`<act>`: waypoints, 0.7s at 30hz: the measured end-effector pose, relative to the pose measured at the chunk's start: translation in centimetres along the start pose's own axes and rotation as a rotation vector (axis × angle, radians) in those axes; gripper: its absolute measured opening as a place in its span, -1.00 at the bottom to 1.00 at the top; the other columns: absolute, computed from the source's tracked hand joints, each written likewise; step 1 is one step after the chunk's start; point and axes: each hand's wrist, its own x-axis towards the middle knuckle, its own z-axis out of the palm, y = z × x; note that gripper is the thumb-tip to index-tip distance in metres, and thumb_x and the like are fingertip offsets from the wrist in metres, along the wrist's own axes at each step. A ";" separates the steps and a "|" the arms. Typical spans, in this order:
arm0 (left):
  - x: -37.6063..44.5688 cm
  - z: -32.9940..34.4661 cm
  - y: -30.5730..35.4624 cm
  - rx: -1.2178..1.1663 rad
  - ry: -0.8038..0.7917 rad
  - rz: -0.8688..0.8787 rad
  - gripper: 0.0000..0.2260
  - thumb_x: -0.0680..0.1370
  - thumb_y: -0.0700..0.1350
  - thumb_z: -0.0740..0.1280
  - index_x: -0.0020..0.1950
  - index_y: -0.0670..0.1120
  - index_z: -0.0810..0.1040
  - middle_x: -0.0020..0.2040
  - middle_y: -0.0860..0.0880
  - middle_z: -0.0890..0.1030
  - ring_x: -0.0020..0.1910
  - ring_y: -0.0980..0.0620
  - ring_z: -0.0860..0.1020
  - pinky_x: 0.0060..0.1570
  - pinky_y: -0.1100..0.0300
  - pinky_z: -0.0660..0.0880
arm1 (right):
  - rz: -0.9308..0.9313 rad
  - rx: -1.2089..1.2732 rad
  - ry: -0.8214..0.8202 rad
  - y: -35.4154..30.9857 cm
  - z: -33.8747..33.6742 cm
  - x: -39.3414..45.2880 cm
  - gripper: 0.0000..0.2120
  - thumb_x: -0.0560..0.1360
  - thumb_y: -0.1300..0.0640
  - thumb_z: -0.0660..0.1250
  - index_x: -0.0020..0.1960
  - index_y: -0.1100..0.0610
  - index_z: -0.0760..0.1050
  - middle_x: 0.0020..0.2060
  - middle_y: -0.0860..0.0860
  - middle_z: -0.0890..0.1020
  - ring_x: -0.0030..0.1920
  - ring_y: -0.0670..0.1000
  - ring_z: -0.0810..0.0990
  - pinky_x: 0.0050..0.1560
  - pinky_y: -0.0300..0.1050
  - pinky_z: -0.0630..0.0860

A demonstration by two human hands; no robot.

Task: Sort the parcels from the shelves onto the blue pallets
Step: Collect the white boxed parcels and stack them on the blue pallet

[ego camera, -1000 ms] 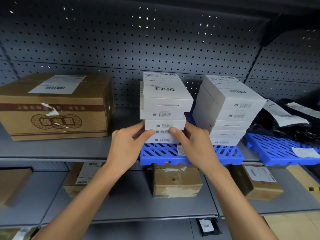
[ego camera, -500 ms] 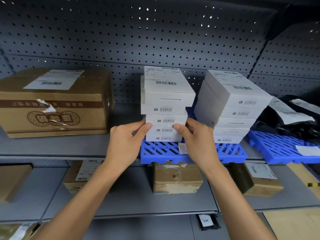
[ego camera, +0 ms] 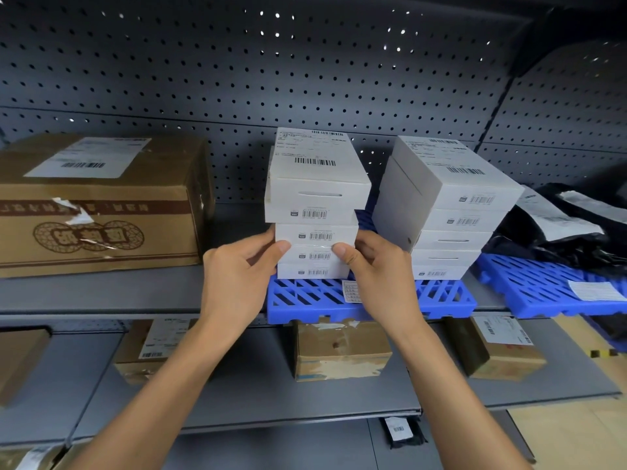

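Observation:
A stack of several white parcels (ego camera: 315, 212) stands on the left part of a blue pallet (ego camera: 312, 298) on the upper shelf. My left hand (ego camera: 237, 273) grips the stack's left side low down, thumb on the front of a lower box. My right hand (ego camera: 376, 269) grips the right side the same way. A second stack of white parcels (ego camera: 448, 212) stands on the same pallet just to the right. Another blue pallet (ego camera: 543, 286) at the right carries black plastic mail bags (ego camera: 570, 228).
A large brown carton (ego camera: 98, 205) sits on the shelf to the left. Brown parcels (ego camera: 341, 351), (ego camera: 502, 351), (ego camera: 152, 347) lie on the lower shelf. A small black bag (ego camera: 400, 432) hangs below. Perforated grey panels back the shelves.
Both hands have stayed on the sides of the left stack, shifting slightly up the lower boxes. The view has tilted a little; the stacks have not visibly moved.

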 end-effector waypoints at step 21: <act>0.0 -0.6 0.4 0.042 -0.022 0.002 -0.70 0.55 -0.04 0.42 0.27 -0.02 0.65 0.11 0.15 0.70 0.08 0.23 0.66 -0.01 0.03 0.67 | 0.079 0.012 -0.008 -0.7 0.1 -0.9 -0.73 0.62 0.06 0.35 0.29 0.08 0.56 0.10 -0.23 0.69 0.14 -0.28 0.62 0.29 -0.09 0.54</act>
